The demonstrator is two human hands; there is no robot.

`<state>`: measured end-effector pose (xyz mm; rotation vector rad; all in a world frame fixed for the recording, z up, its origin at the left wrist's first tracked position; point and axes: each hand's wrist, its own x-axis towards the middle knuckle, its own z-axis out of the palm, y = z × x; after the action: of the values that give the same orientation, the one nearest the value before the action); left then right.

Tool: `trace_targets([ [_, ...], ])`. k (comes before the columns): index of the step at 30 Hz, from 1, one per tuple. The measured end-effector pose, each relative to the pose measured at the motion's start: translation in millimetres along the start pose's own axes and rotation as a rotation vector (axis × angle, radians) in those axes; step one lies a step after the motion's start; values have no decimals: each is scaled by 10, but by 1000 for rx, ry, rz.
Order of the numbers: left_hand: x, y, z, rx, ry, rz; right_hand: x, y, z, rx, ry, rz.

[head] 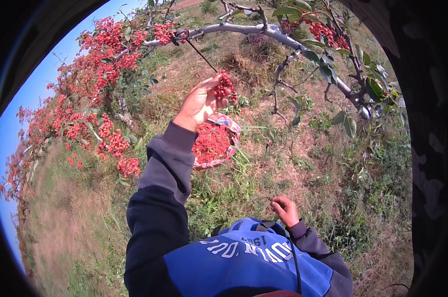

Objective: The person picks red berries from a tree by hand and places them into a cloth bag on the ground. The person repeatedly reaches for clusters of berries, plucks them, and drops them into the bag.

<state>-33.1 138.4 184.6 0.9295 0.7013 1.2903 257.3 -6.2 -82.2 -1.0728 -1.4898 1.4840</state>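
Observation:
My left hand [201, 100] is raised on a stretched arm, its fingers closed around a cluster of small red berries [224, 86]. The cluster hangs at a thin dark stem that runs up towards a pale branch. Low at my right side, my right hand [286, 211] is half curled in front of the grass; nothing can be made out in it. Beneath my left forearm and wrist, a patterned pink and white bag [235, 130] stands on the ground, filled with picked red berries [211, 143]. The sleeve hides part of its left side.
A pale bare branch [246, 28] arches across the top and down the right, with twigs and green leaves [374, 89]. Dense red berry clusters [105, 55] fill the left. More berries [322, 31] hang at the upper right. Grass and weeds [335, 185] cover the ground.

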Motion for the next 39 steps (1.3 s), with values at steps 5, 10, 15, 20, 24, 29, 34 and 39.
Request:
trace_targets([
  [5,-235,-544,-201,-465,-11,-123,48,-140,6,-47,-6,-5],
  [10,-635,-1081,-326,-747,-66,-148,199,-367,104,-57,-60,-37],
  [15,-824,-1688,-763,-815,327,-373,123,-303,197,-114,-105,-14],
  [20,-293,-1044,-1747,-621,431,7,95,-83,313,-69,-225,112],
  [24,-264,-920,-1917,-180,131,305,88,-141,338,13,-215,147],
  [29,-173,-190,-796,265,289,427,64,135,258,-21,-164,119],
  [34,58,408,-311,288,181,633,67,34,298,25,-172,122],
  [39,267,652,-54,63,99,602,51,64,255,58,-154,120],
])
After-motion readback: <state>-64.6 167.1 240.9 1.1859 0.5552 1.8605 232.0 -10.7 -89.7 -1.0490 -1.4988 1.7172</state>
